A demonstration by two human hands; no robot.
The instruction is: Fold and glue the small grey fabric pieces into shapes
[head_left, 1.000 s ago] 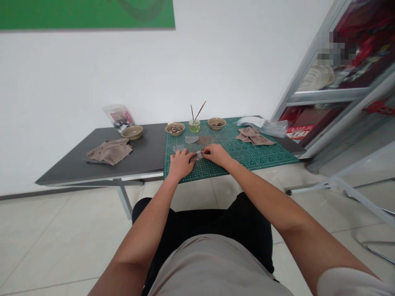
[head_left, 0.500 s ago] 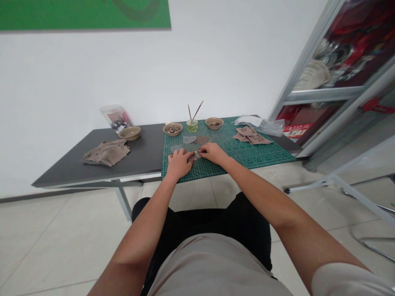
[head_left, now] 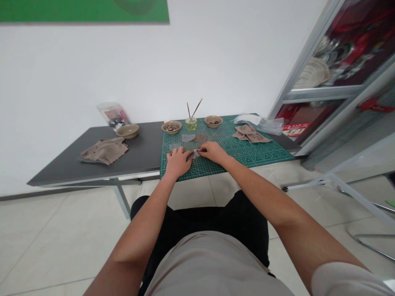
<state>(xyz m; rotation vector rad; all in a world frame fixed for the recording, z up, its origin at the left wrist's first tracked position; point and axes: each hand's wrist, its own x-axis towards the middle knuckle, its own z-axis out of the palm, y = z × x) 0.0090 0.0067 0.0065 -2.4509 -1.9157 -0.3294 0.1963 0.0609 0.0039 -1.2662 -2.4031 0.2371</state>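
Both my hands rest on the green cutting mat (head_left: 247,152) on a dark grey table (head_left: 92,164). My left hand (head_left: 178,161) and my right hand (head_left: 211,151) are closed in a pinch on a small grey piece of fabric (head_left: 194,154) held between them. Just beyond my hands lie a grey fabric piece (head_left: 188,137), a brown one (head_left: 201,138) and another grey piece (head_left: 174,146), partly hidden by my left hand.
At the mat's far edge stand two small bowls (head_left: 171,127) (head_left: 213,121) and a glass jar with two sticks (head_left: 191,123). A beige cloth (head_left: 249,133) and clear plastic bags (head_left: 262,122) lie at right. Left: another beige cloth (head_left: 103,150), a bowl (head_left: 127,130), a tilted plastic container (head_left: 111,115). A metal shelf (head_left: 333,74) stands right.
The view has shifted slightly left and up. My hands keep pinching the small fabric piece in about the same spot on the mat.
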